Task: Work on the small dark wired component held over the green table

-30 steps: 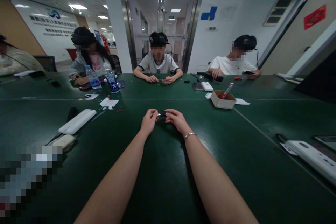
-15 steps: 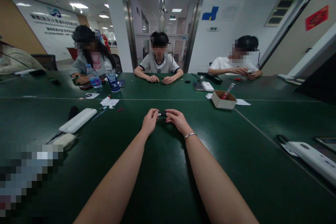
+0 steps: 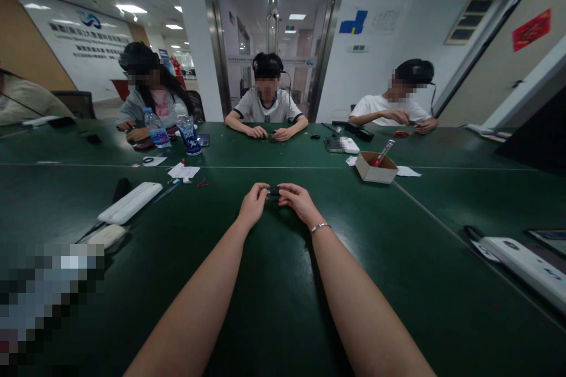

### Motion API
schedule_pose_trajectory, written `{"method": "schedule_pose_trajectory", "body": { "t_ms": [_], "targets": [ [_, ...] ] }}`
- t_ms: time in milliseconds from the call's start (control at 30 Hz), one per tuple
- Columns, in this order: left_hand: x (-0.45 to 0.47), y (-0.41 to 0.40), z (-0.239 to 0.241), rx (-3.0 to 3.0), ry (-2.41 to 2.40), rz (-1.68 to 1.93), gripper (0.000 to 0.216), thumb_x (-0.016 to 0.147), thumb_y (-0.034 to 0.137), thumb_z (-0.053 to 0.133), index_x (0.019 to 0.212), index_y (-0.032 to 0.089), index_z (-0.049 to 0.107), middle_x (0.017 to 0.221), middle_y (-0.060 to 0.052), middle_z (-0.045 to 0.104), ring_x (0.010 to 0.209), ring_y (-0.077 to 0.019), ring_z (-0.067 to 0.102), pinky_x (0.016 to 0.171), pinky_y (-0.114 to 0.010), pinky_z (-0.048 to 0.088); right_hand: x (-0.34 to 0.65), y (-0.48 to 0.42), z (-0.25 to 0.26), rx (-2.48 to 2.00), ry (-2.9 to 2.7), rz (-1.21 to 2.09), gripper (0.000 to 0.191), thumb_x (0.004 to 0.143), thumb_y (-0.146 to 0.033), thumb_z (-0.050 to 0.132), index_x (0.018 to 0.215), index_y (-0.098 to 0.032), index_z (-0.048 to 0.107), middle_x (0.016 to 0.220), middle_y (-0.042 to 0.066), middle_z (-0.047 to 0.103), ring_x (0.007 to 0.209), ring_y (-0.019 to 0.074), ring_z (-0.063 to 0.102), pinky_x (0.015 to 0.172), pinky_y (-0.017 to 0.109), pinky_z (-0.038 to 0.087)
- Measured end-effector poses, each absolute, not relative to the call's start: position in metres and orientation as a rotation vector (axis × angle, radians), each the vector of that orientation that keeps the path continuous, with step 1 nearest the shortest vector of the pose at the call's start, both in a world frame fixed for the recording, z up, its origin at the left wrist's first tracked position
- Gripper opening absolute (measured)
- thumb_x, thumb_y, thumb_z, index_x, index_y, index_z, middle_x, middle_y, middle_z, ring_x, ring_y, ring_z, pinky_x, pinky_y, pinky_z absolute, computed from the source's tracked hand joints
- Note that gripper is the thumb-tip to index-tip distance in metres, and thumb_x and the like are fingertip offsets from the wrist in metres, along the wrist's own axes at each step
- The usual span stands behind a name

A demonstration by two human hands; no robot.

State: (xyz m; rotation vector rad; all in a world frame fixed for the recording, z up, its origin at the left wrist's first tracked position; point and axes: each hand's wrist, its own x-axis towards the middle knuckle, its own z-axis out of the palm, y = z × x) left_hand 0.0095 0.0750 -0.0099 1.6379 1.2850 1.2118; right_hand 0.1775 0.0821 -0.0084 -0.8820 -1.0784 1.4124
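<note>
Between my two hands, just above the green table (image 3: 283, 283), is a small black stick with a silvery end (image 3: 274, 192), much like a USB flash drive. The thumb and fingers of my left hand (image 3: 253, 205) pinch its silvery left end. My right hand (image 3: 298, 200), with a silver bracelet at the wrist, grips the black right end. Fingertips cover both ends, so its full shape is hidden.
To my left lie a white power bank (image 3: 130, 203), a blue strip and paper scraps (image 3: 183, 171). Bottles (image 3: 189, 135) stand farther back. A small box (image 3: 375, 168) holds a red-tipped tube. Another white device (image 3: 522, 265) lies right. Several people sit opposite, hands on the table.
Less of the silvery end shows between my hands now, and the black part sits closer to my left fingers. Both hands otherwise keep nearly the same place.
</note>
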Motion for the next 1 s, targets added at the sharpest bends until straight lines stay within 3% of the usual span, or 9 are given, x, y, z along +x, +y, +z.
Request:
{"method": "schedule_pose_trajectory", "body": {
  "t_ms": [267,433,567,700,1000],
  "targets": [
    [0.009,0.077,-0.013,1.691,1.272,1.251,0.024,0.085,0.028,0.052,0.107,0.021,0.060,0.104,-0.006,0.064,0.091,-0.0164,0.059,0.081,-0.029,0.045,0.177,0.081,-0.008,-0.884,-1.071,1.415,0.033,0.061,-0.024,0.081,0.090,-0.015,0.070,0.068,0.001,0.066,0.058,0.0100,0.061,0.057,0.022,0.057],
    [0.010,0.078,-0.015,1.692,1.285,1.193,0.028,0.091,0.035,0.044,0.111,0.021,0.057,0.082,-0.002,0.063,0.077,-0.0157,0.060,0.075,-0.030,0.046,0.176,0.083,-0.009,-0.887,-1.073,1.416,0.032,0.061,-0.025,0.081,0.090,-0.014,0.070,0.069,0.001,0.066,0.058,0.0100,0.061,0.056,0.023,0.056],
    [0.008,0.077,-0.016,1.726,1.297,1.228,0.025,0.089,0.030,0.048,0.111,0.023,0.057,0.100,-0.004,0.064,0.091,-0.0168,0.060,0.080,-0.030,0.046,0.176,0.082,-0.008,-0.890,-1.081,1.422,0.032,0.061,-0.025,0.081,0.089,-0.015,0.070,0.066,0.001,0.066,0.058,0.0102,0.061,0.057,0.023,0.056],
    [0.007,0.078,-0.018,1.728,1.249,1.160,0.025,0.091,0.039,0.044,0.101,0.022,0.059,0.087,-0.003,0.064,0.080,-0.0166,0.061,0.071,-0.029,0.047,0.176,0.081,-0.007,-0.883,-1.102,1.430,0.029,0.063,-0.025,0.080,0.089,-0.015,0.070,0.069,0.002,0.066,0.059,0.0099,0.061,0.058,0.023,0.056],
    [0.010,0.076,-0.016,1.673,1.140,1.261,0.018,0.083,0.033,0.058,0.096,0.020,0.057,0.087,-0.003,0.066,0.083,-0.0167,0.064,0.077,-0.030,0.048,0.177,0.081,-0.007,-0.873,-1.175,1.431,0.037,0.060,-0.025,0.083,0.093,-0.016,0.069,0.072,0.000,0.065,0.059,0.0092,0.062,0.056,0.020,0.054]
  ]
}}
